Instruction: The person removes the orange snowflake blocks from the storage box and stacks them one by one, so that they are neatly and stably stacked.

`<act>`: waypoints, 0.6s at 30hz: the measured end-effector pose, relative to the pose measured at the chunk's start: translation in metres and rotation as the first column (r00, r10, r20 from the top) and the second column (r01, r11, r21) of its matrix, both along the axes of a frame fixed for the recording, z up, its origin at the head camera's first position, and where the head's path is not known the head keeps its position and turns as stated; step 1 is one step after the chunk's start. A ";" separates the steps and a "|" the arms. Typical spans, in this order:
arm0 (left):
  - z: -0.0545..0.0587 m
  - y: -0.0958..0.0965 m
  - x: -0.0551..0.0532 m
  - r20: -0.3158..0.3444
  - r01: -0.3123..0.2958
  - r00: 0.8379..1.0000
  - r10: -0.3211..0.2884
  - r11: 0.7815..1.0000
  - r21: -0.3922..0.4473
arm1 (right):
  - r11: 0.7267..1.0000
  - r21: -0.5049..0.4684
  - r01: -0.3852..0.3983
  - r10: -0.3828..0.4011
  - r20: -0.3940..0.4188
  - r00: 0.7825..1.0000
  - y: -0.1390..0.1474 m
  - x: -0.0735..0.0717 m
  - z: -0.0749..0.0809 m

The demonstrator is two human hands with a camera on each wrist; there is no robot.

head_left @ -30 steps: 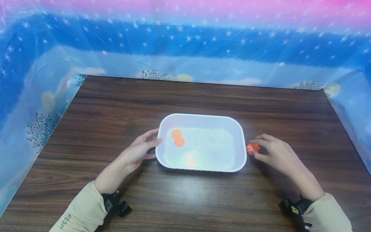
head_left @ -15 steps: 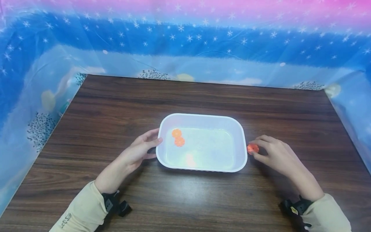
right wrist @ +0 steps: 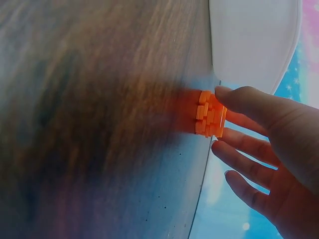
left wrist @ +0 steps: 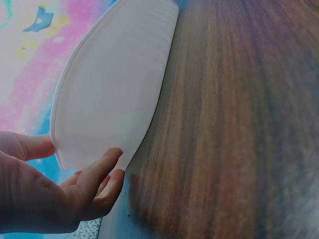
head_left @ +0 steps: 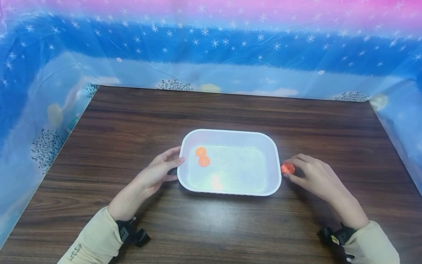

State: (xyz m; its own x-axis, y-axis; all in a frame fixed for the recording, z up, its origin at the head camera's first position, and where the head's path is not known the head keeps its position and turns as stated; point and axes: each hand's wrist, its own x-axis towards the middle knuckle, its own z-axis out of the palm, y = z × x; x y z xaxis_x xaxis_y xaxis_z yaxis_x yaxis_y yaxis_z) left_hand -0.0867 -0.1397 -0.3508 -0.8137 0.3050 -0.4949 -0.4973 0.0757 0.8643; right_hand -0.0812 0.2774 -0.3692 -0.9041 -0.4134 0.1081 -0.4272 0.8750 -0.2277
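Note:
A white rectangular plastic tub [head_left: 239,172] with rounded corners stands on the dark wooden table. My left hand [head_left: 159,170] holds its left end, thumb on the rim and fingers against the outer wall, as the left wrist view shows. Inside, toward the left, two orange notched discs [head_left: 204,161] lie flat, one overlapping the other's edge. Just outside the tub's right end, my right hand [head_left: 311,174] pinches a small stack of orange notched discs [right wrist: 210,115] between thumb and fingers. That stack is close to the table surface, partly covered by the fingertips in the head view.
The wooden table [head_left: 211,227] extends on all sides of the tub. A blue and pink snowflake-patterned cloth [head_left: 211,47] hangs along its back and both sides. Black wrist straps [head_left: 126,233] with small cameras sit at the sleeve cuffs.

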 end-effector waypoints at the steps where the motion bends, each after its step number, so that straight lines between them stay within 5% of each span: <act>1: 0.000 0.000 0.000 -0.001 -0.001 1.000 0.001 1.000 0.000 | 1.000 0.001 0.000 0.000 -0.001 1.000 0.000 0.000 0.000; 18: -0.001 0.000 0.000 -0.014 -0.002 1.000 0.002 1.000 0.002 | 0.999 0.005 -0.045 0.046 -0.122 0.992 -0.002 -0.001 0.020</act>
